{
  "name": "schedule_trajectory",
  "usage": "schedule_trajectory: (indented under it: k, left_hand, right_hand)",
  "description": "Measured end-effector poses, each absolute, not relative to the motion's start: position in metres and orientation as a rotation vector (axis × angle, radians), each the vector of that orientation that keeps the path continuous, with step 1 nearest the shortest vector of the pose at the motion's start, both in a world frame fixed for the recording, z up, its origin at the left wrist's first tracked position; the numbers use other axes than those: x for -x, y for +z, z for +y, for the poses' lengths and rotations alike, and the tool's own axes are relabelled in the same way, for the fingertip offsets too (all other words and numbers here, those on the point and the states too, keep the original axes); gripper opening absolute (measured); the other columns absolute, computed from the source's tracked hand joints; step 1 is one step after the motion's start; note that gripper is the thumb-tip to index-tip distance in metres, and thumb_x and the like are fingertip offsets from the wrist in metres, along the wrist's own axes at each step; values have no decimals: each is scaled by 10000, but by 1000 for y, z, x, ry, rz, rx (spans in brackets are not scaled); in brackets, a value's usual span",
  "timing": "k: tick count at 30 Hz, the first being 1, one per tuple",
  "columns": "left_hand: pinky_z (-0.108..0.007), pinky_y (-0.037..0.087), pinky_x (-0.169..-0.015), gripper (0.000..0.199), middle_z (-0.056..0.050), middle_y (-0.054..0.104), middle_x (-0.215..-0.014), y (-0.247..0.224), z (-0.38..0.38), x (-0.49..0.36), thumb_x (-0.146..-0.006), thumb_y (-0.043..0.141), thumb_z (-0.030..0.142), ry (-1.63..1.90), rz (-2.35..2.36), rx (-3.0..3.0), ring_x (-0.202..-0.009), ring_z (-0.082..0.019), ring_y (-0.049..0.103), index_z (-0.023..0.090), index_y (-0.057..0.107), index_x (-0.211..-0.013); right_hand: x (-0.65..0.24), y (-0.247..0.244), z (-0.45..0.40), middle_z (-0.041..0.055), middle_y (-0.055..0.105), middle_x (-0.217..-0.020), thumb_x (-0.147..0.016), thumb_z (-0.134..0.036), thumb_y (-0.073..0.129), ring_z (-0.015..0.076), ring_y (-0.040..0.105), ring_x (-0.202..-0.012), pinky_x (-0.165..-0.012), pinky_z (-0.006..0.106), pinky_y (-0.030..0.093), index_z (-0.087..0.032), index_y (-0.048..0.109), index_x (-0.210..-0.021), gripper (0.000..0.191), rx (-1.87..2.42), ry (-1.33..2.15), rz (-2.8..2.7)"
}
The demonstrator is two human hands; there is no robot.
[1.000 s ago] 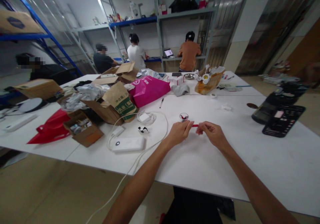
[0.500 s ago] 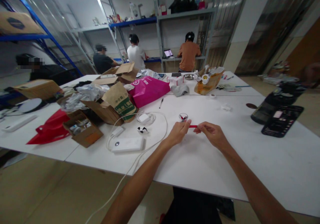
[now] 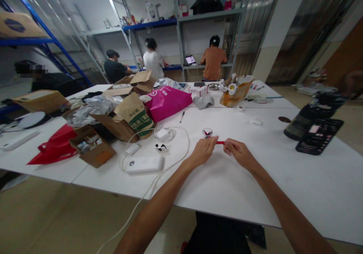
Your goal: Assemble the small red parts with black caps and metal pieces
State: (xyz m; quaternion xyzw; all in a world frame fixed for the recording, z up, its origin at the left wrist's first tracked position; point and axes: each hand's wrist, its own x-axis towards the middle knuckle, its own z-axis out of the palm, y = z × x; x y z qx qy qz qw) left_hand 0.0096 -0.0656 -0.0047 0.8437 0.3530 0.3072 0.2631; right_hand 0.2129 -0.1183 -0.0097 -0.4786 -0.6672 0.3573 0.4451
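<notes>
A short, thin red stick (image 3: pixel 220 143) spans the gap between my two hands above the white table (image 3: pixel 227 189). My left hand (image 3: pixel 204 148) is closed on its left end, thumb and fingers pressed together. At the other end, my right hand (image 3: pixel 236 151) pinches it with curled fingers. Both ends are covered by the fingers, so I cannot tell exactly what kind of stick it is. Just beyond my left hand stands a small clear round dish (image 3: pixel 207 132) with small red and dark pieces inside.
Left of my hands lie a white power bank (image 3: pixel 144 164), a coiled white cable (image 3: pixel 164 133) and a black-and-white object (image 3: pixel 161 147). Farther back are a pen (image 3: pixel 182 116), a magenta bag (image 3: pixel 168 103) and cardboard boxes (image 3: pixel 96 152). A phone (image 3: pixel 320 137) leans at right. Several people sit beyond.
My right hand's fingers have curled in more tightly around the red stick's right end. The left hand keeps its hold, and the view has shifted very slightly.
</notes>
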Motion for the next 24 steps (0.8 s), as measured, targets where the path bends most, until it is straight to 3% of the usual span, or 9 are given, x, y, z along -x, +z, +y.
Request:
schedule_trajectory:
  k: [3,6,8,10,13,17,24]
  left_hand:
    - [-289,409,-635,704,-11,517,-597,-3,-61,-10,-1126,238,646,740,921,-1986,-587,-145,498,204,498,-643]
    - [-289,398,-614,751,-1,477,-561,2,-59,-6,-1089,238,729,749,915,-1867,-564,-134,462,208,464,-598]
    - [-282,414,-644,688,-6,557,-640,5,-58,-3,-1088,337,706,862,924,-1941,-619,-137,507,188,574,-703]
    - [-275,449,-694,498,-17,666,-813,6,-59,-1,-1057,530,651,1000,882,-2068,-715,-144,575,186,685,-971]
    - [-289,502,-760,380,-60,730,-1020,1,-61,-3,-1023,678,536,1103,716,-2212,-825,-161,636,202,682,-1204]
    - [-306,512,-785,273,-78,755,-968,-8,-62,-7,-1072,626,444,1112,701,-2251,-841,-176,662,193,730,-1050]
    - [-268,445,-717,368,-10,702,-747,0,-64,-7,-1066,607,479,998,823,-2101,-684,-130,594,187,676,-852]
  right_hand:
    - [-214,-16,-116,6,557,-732,-1066,-671,465,115,490,-698,-700,286,415,-213,579,-760,563,1175,808,-1697]
    - [-212,-17,-114,28,663,-830,-1033,-656,558,133,576,-753,-736,295,471,-218,693,-890,480,1135,864,-1661]
    - [-211,-15,-113,39,694,-863,-1006,-649,615,144,607,-760,-727,304,495,-217,724,-949,449,1109,905,-1601]
    - [-211,-12,-113,38,685,-826,-1011,-644,609,144,608,-737,-710,307,498,-213,724,-922,455,1090,916,-1555]
    - [-213,-11,-112,25,648,-748,-1031,-647,572,128,583,-696,-688,295,479,-207,698,-819,505,1109,911,-1558]
    - [-212,-13,-110,17,624,-701,-1021,-687,558,113,555,-659,-661,284,462,-201,668,-753,565,1156,900,-1556]
    - [-212,-16,-110,33,707,-789,-943,-691,677,128,607,-686,-655,293,501,-203,777,-939,499,1177,863,-1493]
